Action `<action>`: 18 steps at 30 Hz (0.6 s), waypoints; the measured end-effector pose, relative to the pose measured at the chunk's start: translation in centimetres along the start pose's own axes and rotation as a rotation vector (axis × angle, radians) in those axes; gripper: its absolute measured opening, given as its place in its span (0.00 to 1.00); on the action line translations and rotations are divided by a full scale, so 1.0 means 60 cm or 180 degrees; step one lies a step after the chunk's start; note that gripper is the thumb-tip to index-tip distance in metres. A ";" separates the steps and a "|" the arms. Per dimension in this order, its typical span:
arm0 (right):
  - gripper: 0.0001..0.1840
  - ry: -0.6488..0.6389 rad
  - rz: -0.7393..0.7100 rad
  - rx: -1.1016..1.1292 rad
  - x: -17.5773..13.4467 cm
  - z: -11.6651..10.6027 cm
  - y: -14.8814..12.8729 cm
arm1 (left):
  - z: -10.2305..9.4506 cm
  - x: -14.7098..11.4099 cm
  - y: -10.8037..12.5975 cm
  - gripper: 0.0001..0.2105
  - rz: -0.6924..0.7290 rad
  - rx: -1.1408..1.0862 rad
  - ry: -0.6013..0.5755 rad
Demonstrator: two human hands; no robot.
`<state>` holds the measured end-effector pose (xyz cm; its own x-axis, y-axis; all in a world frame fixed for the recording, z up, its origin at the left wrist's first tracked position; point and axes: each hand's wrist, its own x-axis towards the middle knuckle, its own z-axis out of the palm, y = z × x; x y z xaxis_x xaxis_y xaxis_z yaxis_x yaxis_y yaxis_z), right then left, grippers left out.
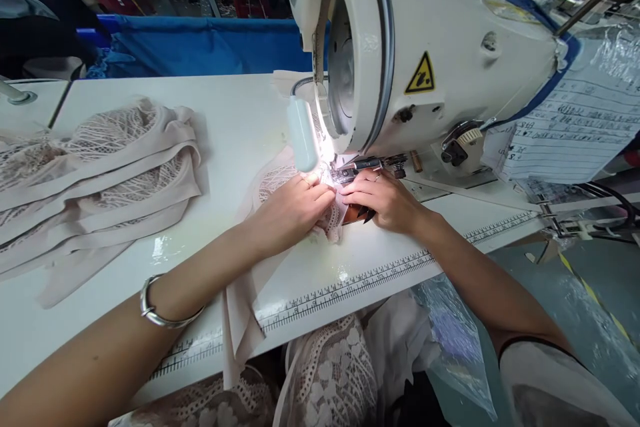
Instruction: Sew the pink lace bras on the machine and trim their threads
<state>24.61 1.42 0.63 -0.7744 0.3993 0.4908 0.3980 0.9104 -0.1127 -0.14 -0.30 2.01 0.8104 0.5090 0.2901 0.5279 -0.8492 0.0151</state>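
A pale pink lace fabric piece (273, 177) lies under the needle area of a white sewing machine (445, 60), its plain strip hanging over the table's front edge. My left hand (303, 207) rests on the lace just left of the presser foot (343, 175), fingers drawn together and pressing it. From the right, my right hand (387, 200) has its fingertips on the fabric's edge, close to the left fingertips. Dark pointed tips (369, 215) stick out beneath my right palm; what they belong to is mostly hidden. The needle is lost in the lamp's glare.
Several lace pieces with plain bands (110, 173) are piled at the left of the white table (225, 100). A small lamp (302, 133) hangs beside the needle area. A ruler strip (350, 287) follows the front edge. Handwritten papers (575, 107) hang right; blue cloth (210, 47) is behind.
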 end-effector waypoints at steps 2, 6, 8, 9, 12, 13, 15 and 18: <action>0.16 0.0054 -0.0022 -0.0006 0.002 -0.001 -0.002 | 0.000 0.000 0.001 0.13 -0.0091 0.0069 -0.0012; 0.16 0.0049 -0.0018 -0.0024 0.002 0.002 -0.002 | 0.005 -0.001 0.003 0.10 -0.0234 0.0100 -0.0035; 0.16 0.0031 -0.0002 -0.0038 -0.001 0.004 -0.001 | 0.006 -0.001 0.005 0.11 -0.0353 0.0151 -0.0034; 0.17 0.0032 0.0020 -0.0049 -0.002 0.005 0.000 | 0.006 -0.001 0.007 0.11 -0.0404 0.0179 -0.0027; 0.17 0.0057 0.0063 -0.0071 -0.004 0.007 0.002 | 0.004 0.000 0.012 0.10 -0.0389 0.0234 0.0011; 0.17 0.0060 0.0058 -0.0065 -0.004 0.006 0.002 | 0.002 0.001 0.013 0.10 -0.0319 0.0237 0.0014; 0.16 0.0058 0.0032 -0.0030 -0.003 0.005 0.001 | 0.001 0.002 0.014 0.14 -0.0180 0.0231 0.0005; 0.14 0.0084 0.0011 0.0031 -0.001 0.004 0.000 | 0.000 0.002 0.012 0.14 -0.0190 0.0218 0.0007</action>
<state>24.54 1.41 0.42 -0.7597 0.3995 0.5131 0.3957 0.9101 -0.1227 0.33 -0.88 2.05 0.7764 0.5581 0.2927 0.5915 -0.8056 -0.0330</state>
